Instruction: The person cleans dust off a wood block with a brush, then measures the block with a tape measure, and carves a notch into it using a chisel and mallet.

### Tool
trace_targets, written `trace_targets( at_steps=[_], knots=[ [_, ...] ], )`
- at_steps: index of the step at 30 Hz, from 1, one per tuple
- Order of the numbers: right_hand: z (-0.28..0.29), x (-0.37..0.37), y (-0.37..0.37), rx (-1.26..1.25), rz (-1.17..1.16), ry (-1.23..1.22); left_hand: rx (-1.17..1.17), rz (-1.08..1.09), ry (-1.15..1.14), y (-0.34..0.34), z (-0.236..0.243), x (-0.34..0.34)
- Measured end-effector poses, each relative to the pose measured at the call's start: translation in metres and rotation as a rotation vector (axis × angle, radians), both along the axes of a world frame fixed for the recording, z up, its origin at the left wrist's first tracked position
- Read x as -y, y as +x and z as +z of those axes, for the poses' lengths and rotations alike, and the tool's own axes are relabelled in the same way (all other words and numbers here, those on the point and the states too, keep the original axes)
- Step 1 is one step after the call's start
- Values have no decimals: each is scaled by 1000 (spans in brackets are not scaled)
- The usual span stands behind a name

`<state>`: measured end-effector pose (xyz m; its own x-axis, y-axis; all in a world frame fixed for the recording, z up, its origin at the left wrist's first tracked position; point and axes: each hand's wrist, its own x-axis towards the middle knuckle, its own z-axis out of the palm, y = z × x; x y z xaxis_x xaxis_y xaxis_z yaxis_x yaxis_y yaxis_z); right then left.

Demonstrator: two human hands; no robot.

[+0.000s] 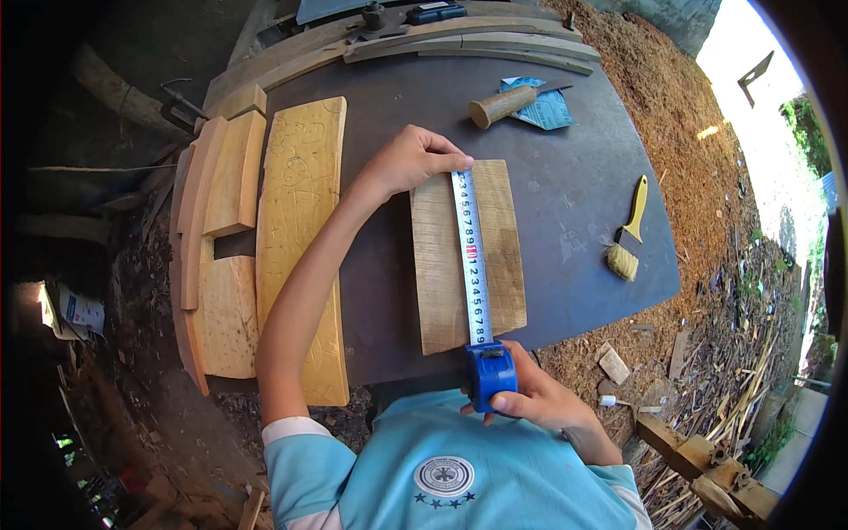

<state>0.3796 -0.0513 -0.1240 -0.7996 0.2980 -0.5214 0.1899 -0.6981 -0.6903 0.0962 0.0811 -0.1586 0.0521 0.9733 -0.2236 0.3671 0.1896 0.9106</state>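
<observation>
1. Left hand (413,162) pinched tape blade (472,274) at far edge of wooden board (437,265).
2. Right hand (549,397) gripped blue tape measure (491,375) at board's near edge.
3. Open tabletop (570,256) separated board and paintbrush (630,231).

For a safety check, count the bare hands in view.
2: the left hand holds the tape at the board's far edge; the right hand grips the blue case by the near edge. No others show.
</observation>
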Motion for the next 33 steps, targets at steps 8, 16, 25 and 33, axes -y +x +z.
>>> trace_targets(
  at_steps=[8, 16, 25, 33],
  knots=[
    [-11, -6, 0, -63, 59, -79, -24, 2, 20, 2, -4, -4],
    [-21, -23, 2, -110, 222, -9, -24, -25, 57, 0, -7, -9],
    [-26, -15, 3, -133, 204, -80, 4, -30, 63, 2, -13, 0],
    [-32, 21, -6, -200, -201, -232, 13, -30, 150, 1, -13, -1]
  ],
)
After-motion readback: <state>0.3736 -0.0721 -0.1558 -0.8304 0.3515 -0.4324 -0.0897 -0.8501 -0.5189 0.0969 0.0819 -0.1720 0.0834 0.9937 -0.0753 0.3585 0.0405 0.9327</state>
